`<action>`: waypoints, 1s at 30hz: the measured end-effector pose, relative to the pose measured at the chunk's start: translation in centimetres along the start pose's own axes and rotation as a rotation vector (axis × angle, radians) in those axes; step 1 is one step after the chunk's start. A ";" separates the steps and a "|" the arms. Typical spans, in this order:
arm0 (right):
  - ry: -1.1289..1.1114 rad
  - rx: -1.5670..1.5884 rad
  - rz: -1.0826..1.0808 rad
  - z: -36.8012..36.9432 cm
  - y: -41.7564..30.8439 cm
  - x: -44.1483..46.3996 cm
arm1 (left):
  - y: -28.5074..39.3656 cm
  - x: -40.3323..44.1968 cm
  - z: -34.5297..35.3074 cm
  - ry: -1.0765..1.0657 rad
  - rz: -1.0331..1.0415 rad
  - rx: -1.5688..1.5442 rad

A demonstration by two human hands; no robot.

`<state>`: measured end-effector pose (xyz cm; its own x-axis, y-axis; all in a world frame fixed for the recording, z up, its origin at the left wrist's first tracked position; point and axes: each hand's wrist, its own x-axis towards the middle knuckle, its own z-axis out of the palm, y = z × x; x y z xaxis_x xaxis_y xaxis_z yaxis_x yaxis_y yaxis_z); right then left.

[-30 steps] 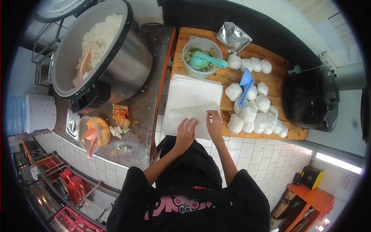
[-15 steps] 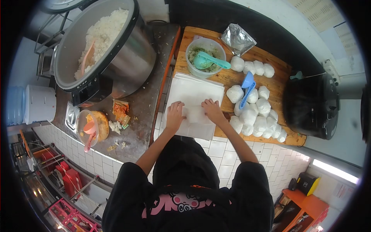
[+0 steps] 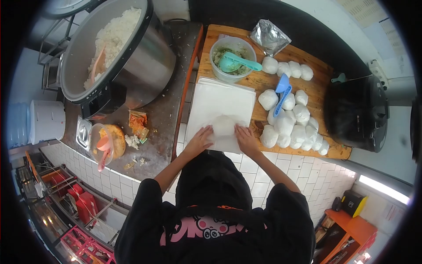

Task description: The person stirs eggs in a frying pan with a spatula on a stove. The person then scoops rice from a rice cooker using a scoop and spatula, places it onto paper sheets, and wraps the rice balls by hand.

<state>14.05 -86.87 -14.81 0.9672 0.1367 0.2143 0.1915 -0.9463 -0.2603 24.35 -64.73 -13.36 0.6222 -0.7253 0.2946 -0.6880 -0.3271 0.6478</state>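
Note:
A white paper bundle (image 3: 223,126) lies on the near part of a stack of white paper sheets (image 3: 222,94); its contents are hidden. My left hand (image 3: 200,140) holds the bundle's left side with bent fingers. On the opposite side, my right hand (image 3: 246,138) has its fingers closed on the paper. Several finished white wrapped bundles (image 3: 283,123) are grouped to the right, with a blue scoop (image 3: 282,94) resting on top of them. Beyond the sheets stands a plastic tub (image 3: 233,78) of green-flecked filling, with a turquoise scoop (image 3: 237,62) in it.
At the left, a large cooker (image 3: 147,66) holds white rice (image 3: 118,37) and a paddle. An orange-filled tub (image 3: 107,141) with a pink scoop and a torn packet (image 3: 138,125) sit on the dark counter. Foil (image 3: 269,37) and a black appliance (image 3: 358,112) are at right.
Both hands have moved nearer to my body along the sheets. The paper between them now forms a rounder bundle. The view has shifted slightly.

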 end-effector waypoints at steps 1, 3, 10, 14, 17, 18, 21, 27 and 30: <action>-0.032 0.047 -0.027 -0.9 -0.3 -0.1 | -1.5 -0.6 1.0 -0.003 0.006 0.004; -0.024 0.045 -0.051 -0.9 0.3 0.0 | -4.0 -1.5 2.8 -0.032 -0.295 -0.567; -0.255 0.334 0.217 0.9 2.0 3.1 | -2.4 3.3 1.8 -0.308 -0.330 0.017; -0.433 0.388 0.350 -0.3 2.1 6.9 | -1.6 5.8 2.9 -0.303 -0.609 0.021; -0.363 0.327 0.150 1.2 2.8 8.9 | -2.5 6.7 3.6 -0.308 -0.601 0.123; -0.377 0.230 0.168 1.3 2.6 9.6 | -2.8 6.8 3.9 -0.336 -0.617 0.154; -0.414 0.028 0.099 0.9 2.6 10.4 | -3.2 6.7 4.2 -0.369 -0.403 0.360; -0.373 -0.072 0.099 0.5 5.1 9.0 | -1.6 9.7 1.0 -0.543 -0.483 -0.539; -0.333 -0.115 0.061 0.7 6.2 8.7 | -2.4 10.0 3.7 -0.510 -0.564 -0.661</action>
<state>23.74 -91.32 -15.24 0.9812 0.1494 -0.1221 0.1303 -0.9798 -0.1517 30.82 -73.43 -14.54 0.4525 -0.7914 -0.4110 0.0992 -0.4133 0.9052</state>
